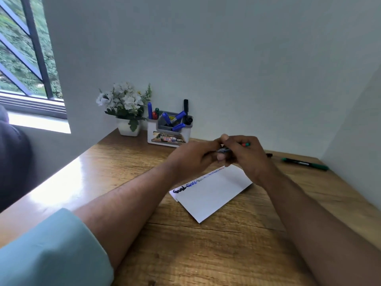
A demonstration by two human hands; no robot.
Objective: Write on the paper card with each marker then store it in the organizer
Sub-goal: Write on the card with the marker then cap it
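Note:
A white paper card point(212, 193) lies tilted on the wooden desk point(185, 244), with black and blue writing along its far edge. Above its far end both hands meet on one thin marker point(223, 150). My left hand point(193, 156) pinches the dark barrel. My right hand point(245, 155) curls round the other end, where a red and green tip point(246, 144) pokes out past the fingers. The white organizer point(169, 131) stands at the back against the wall and holds several blue, red, green and black markers.
A green marker point(305, 163) lies on the desk at the far right, and a dark marker end point(269, 155) shows behind my right hand. A white pot of flowers point(125, 112) stands left of the organizer. Walls close the desk at back and right; a window is at left.

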